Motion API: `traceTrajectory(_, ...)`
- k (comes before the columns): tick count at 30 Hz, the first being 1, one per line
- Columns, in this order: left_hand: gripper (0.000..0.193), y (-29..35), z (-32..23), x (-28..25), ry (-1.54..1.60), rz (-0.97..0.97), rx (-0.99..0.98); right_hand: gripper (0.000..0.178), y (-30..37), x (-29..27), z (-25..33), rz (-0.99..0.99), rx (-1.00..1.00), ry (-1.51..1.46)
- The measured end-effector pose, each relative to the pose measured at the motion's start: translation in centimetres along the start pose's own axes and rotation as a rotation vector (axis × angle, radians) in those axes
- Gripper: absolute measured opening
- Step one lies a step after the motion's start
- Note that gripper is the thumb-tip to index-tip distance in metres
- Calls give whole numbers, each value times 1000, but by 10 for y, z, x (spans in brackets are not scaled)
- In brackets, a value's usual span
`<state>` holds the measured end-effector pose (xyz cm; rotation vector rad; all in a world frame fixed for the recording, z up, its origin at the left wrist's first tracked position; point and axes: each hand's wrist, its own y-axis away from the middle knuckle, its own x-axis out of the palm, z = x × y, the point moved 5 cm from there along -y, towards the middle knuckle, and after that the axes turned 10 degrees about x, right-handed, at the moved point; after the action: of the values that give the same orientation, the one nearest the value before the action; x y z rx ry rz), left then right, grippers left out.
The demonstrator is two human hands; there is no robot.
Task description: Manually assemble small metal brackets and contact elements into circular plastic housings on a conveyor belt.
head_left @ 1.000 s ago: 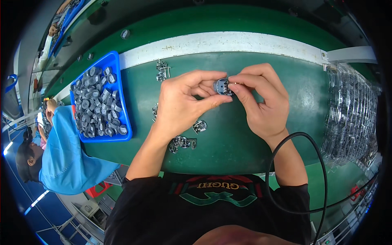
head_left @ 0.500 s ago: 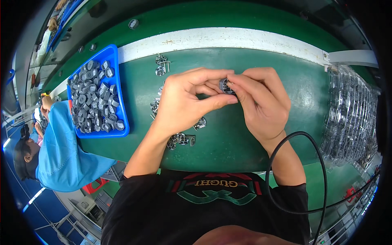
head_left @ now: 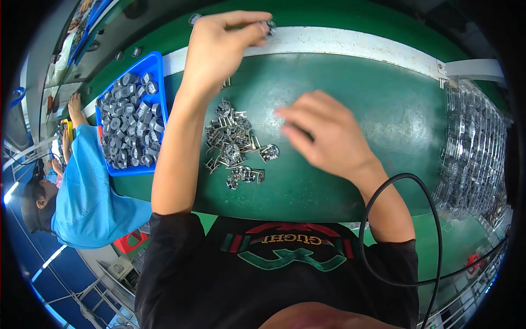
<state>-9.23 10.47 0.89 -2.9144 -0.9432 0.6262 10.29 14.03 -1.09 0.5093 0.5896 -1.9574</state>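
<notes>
Left hand (head_left: 216, 49) extends over the white rail (head_left: 350, 43) at the far edge of the table (head_left: 350, 203); thumb and index finger grip a small round part (head_left: 269, 27), seen against the rail's far side, next to the green belt (head_left: 339, 13). Right hand (head_left: 329, 134) is slightly blurred above the table, thumb and index finger parted; no object is discernible between them.

Open room on the table extends from the right hand rightward to the stacked clear plastic trays (head_left: 471, 148), and forward to the rail. A black cable (head_left: 436, 230) loops beside the right forearm.

Left of the right hand, a heap of small circuit boards (head_left: 233, 134) with metal pins occupies the table. The left forearm passes between this heap and the blue bin (head_left: 159, 71), which contains grey round housings (head_left: 129, 123).
</notes>
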Motion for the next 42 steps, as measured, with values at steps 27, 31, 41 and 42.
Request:
traceTrajectory(27,39,-35,41,-50,-670,-16,73,23,-6,-14,0,195,226,-333)
traceTrajectory(31,43,10,0,-22,45,-11,-78,18,-3,-10,-13,192,445,-570)
traceTrajectory(41,44,71,-13,16,578,0,-25,22,-6,-31,-11,-229,278,-593)
traceTrajectory(42,44,73,-14,19,570,-7,-21,22,-5,-33,-11,-267,261,-562)
